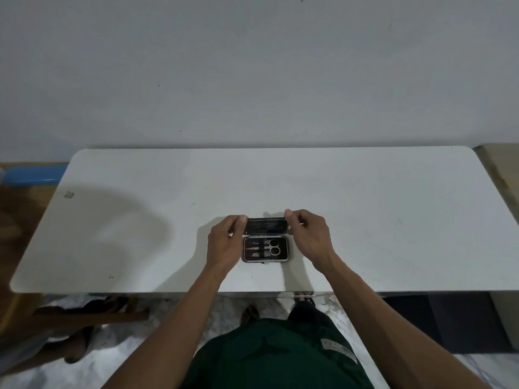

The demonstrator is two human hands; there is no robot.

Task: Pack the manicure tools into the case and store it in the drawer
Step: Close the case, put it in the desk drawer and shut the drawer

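A small black case [265, 249] lies open near the front middle of the white surface [365, 220], and everything else is placed here relative to it. Its lower half rests flat and holds the manicure tools: a pair of scissors [271, 247] with two round finger loops toward the right side, and slim metal pieces whose tips run toward the left. What those slim pieces are cannot be told at this size. The lid [266, 226] stands tilted up at the far edge of the case, its dark inside facing the camera.

The left hand [224, 242] reaches in from the left of the case, forearm coming up from the lower edge of the view, wrist slightly bent. Its fingers [241, 220] are curled, with thumb and forefinger pinching the left end of the lid. The right hand [309, 234] mirrors it from the right of the case, forearm angled in from the lower right, back of the hand turned upward. Its fingers [289, 214] close on the right end of the lid, the thumb underneath and the forefinger on top; the remaining fingers are folded loosely toward the palm.

Both hands hover above the surface on either side of the case, touching only the lid. Under the surface, in front of the case, a thin metal handle [304, 296] shows on the front edge.
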